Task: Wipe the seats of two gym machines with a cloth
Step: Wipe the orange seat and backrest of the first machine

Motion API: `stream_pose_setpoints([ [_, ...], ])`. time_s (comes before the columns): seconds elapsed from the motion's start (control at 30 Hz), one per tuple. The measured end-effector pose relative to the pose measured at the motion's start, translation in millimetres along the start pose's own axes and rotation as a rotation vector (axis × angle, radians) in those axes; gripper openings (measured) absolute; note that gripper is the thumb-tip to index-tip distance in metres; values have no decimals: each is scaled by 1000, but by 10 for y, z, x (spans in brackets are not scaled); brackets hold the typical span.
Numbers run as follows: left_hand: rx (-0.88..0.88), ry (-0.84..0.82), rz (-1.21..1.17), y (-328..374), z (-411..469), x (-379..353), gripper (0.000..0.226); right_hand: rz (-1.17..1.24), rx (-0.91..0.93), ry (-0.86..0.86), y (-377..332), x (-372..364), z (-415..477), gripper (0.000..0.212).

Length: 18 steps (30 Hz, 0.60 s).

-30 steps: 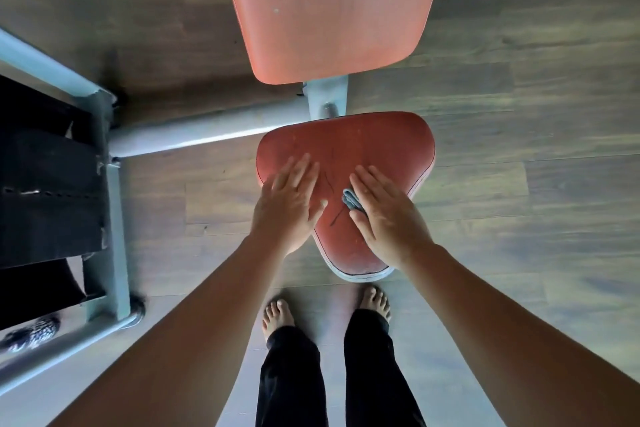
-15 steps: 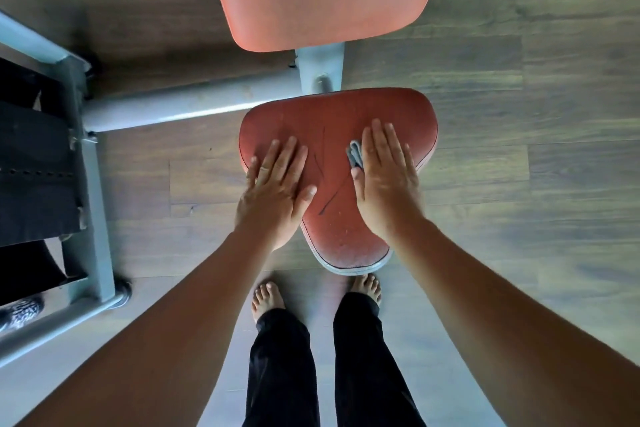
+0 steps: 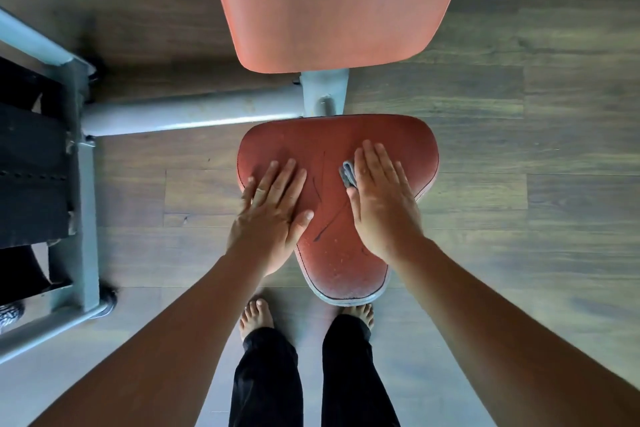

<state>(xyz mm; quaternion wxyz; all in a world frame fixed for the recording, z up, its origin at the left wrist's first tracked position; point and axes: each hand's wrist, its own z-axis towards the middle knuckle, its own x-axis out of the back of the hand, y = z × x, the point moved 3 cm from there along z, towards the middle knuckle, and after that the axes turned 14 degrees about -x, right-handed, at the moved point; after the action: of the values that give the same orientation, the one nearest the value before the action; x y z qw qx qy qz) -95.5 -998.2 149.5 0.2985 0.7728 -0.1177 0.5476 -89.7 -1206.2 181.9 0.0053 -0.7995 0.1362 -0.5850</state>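
Right hand [image 3: 382, 204] slid cloth [image 3: 347, 174] forward on seat [image 3: 329, 146] | flat, pressing it | left hand [image 3: 272, 211] flat

A single wide-angle camera worn on the head looks almost straight down from close above the seat [image 3: 304, 135] at frame centre. The backrest [image 3: 332, 3] fills the top, bare feet [image 3: 256, 317] lie bottom centre, and a metal frame [image 3: 83, 184] runs down the left.

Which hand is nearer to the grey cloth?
Right. The right hand lies flat on the cloth, covering most of it; the left hand rests on the seat, apart from the cloth.
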Motion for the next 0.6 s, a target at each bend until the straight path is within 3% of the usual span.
stream_pose_setpoints([
  [0.07, 5, -7, -6, 0, 2, -6, 68, -7, 31, -28, 67, 14, 159, 60],
  [0.23, 2, 1, -20, -6, 4, -19, 69, -92, -120, -24, -39, 103, 989, 62],
  [0.43, -2, -2, -14, -11, 6, -19, 68, -29, -2, 12, 29, 16, 198, 60],
  [0.5, -2, 8, -13, -13, 5, -24, 68, -50, 16, 2, 168, 65, 405, 60],
  [0.6, 0, 17, -17, -21, 12, -50, 68, -59, -180, 16, 306, 167, 965, 62],
])
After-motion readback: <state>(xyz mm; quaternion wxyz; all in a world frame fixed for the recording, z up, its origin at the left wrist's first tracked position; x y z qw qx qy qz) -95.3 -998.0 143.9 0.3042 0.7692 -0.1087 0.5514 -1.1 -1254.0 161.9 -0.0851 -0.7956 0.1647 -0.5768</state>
